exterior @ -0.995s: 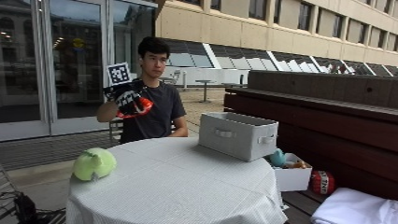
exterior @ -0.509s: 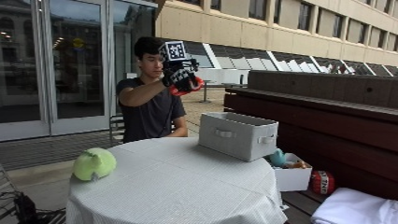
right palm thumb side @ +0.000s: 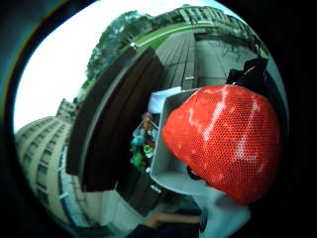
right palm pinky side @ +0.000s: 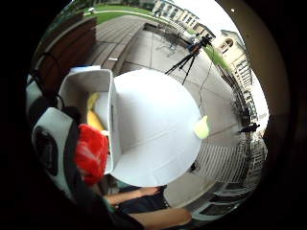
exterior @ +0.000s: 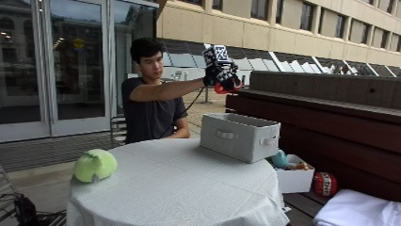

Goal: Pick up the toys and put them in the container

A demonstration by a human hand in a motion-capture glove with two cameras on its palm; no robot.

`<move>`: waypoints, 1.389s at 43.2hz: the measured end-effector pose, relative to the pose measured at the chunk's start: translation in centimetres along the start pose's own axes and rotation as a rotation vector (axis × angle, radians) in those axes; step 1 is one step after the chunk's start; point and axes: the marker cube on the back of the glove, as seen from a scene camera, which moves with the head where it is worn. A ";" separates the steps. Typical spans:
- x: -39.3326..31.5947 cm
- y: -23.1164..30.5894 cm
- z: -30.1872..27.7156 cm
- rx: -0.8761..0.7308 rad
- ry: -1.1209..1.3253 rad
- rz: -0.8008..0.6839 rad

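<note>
Seated behind a round table draped in a pale checked cloth (exterior: 175,188), with the black-gloved right hand (exterior: 222,77) raised at arm's length, high above the light grey rectangular fabric container (exterior: 241,135). Curled around a red mesh-covered ball toy with white streaks (exterior: 223,87), gripping it from above. Looms large against the palm in the thumb side palm view (right palm thumb side: 225,141), with the container's open corner (right palm thumb side: 171,163) below and beside it. Seen from overhead in the little finger side palm view, the same red toy (right palm pinky side: 91,151) over the container's near wall, and inside the container (right palm pinky side: 79,91) a curved yellow banana-shaped toy (right palm pinky side: 93,117) on the floor of the box. Container at roughly two o'clock on the tabletop in the outside view, close to the edge by the dark wooden bench (exterior: 325,117). At about nine o'clock on the cloth, near the rim and well apart from the container, a round pale green plush toy (exterior: 95,165). Beyond the table by the bench, a small white open box holding mixed toys (exterior: 294,176), a red ball (exterior: 324,183) just beside it on the ground.
</note>
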 end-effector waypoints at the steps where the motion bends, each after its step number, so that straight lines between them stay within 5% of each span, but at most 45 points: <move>1: 0.1 -0.5 0.4 0.012 0.011 0.000; 8: -1.5 -1.0 2.4 -0.038 -0.005 0.079; 14: -1.5 -1.3 3.7 -0.057 -0.069 0.007; 18: -1.8 -1.1 4.5 -0.121 -0.074 0.111; 27: -0.8 -0.2 6.0 -0.244 -0.115 -0.006; 33: -3.6 3.7 4.3 -0.155 -0.081 -0.045; 49: 10.4 5.6 0.4 -0.142 0.088 0.095; 60: 27.4 8.8 0.1 -0.105 0.166 0.292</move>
